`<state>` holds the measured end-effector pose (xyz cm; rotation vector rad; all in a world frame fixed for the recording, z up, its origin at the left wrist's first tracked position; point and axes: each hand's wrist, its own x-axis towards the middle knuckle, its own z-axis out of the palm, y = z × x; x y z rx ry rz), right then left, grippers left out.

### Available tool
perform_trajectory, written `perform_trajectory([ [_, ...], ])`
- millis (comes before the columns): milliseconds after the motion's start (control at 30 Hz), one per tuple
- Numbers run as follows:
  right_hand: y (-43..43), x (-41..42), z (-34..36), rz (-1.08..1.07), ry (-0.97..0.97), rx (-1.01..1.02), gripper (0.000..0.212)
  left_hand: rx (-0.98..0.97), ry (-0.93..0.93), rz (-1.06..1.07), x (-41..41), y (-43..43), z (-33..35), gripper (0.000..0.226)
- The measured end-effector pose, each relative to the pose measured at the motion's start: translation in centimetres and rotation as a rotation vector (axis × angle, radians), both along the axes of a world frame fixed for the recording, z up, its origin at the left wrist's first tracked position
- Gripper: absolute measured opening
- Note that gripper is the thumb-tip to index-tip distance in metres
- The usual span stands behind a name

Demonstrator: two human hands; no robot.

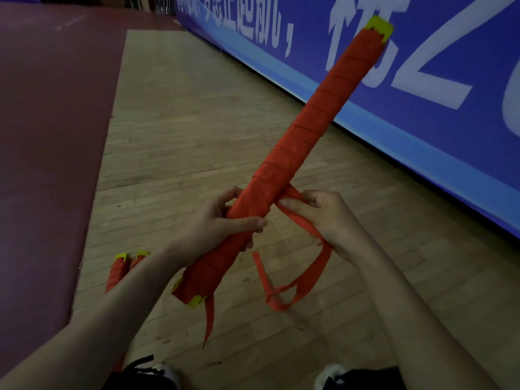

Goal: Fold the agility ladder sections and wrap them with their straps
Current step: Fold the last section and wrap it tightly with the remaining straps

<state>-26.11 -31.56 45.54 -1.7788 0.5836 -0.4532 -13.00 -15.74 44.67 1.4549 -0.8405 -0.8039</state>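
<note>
Left hand [222, 220] fingers curl round a long red strap-wound ladder bundle [309, 128] with yellow plastic ends, held slanted above the pale plank floor [197, 122]. Right hand [329, 218] pinches its flat red webbing strap [301, 223], tail dangling. Two similar bundles [116, 271] at the floor's left edge lie half hidden by the forearm.

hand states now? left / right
Left hand: closed around the wrapped ladder bundle.
Right hand: pinching the loose red strap.
</note>
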Motion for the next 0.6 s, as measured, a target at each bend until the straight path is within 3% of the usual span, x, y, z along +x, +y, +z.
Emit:
perform_trajectory([
  [133,0.6,0.9,-0.6,-0.034,-0.013,-0.067,0.051,0.042,-0.212,0.073,-0.3,-0.6,-1.1,0.040],
  [233,1.1,1.6,-1.2,-0.106,0.011,-0.163,0.069,0.114,-0.488,0.158,-0.8,-1.2,-1.8,0.035],
  [367,1.4,2.2,-1.2,-0.190,-0.011,-0.142,0.066,0.285,-0.953,0.342,-2.2,-1.8,-2.4,0.043],
  [600,1.2,2.4,-0.8,-0.203,-0.091,0.122,0.052,0.233,-1.156,0.362,-2.5,-2.2,-2.9,0.049],
])
